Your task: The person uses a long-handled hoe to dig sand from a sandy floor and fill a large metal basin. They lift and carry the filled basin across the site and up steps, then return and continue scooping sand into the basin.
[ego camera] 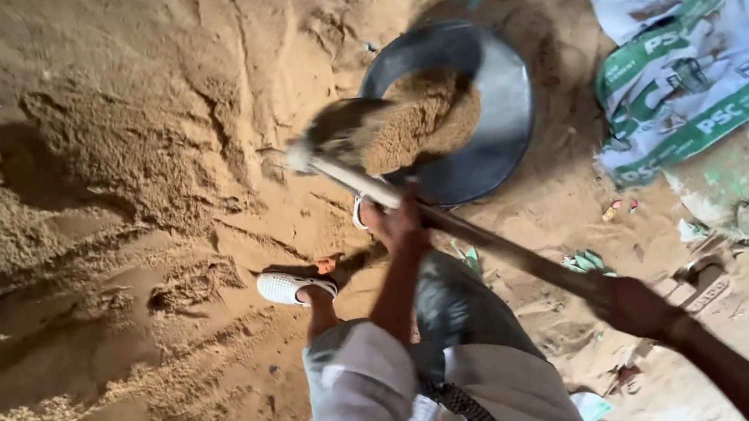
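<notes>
Right hand (636, 307) closes around the long wooden shovel handle (491, 242) near its end; left hand (397, 225) clamps it nearer the round dark metal pan (504, 107). Tip the sand-loaded blade (351, 128) low over that pan's centre, avoiding spills.

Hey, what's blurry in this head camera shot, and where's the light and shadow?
Head view: the shovel blade is motion-blurred above the metal pan; both hands, left hand and right hand, look slightly soft on the handle. Light is warm and even, with soft shadows in the sand hollows and beside the pan.
</notes>
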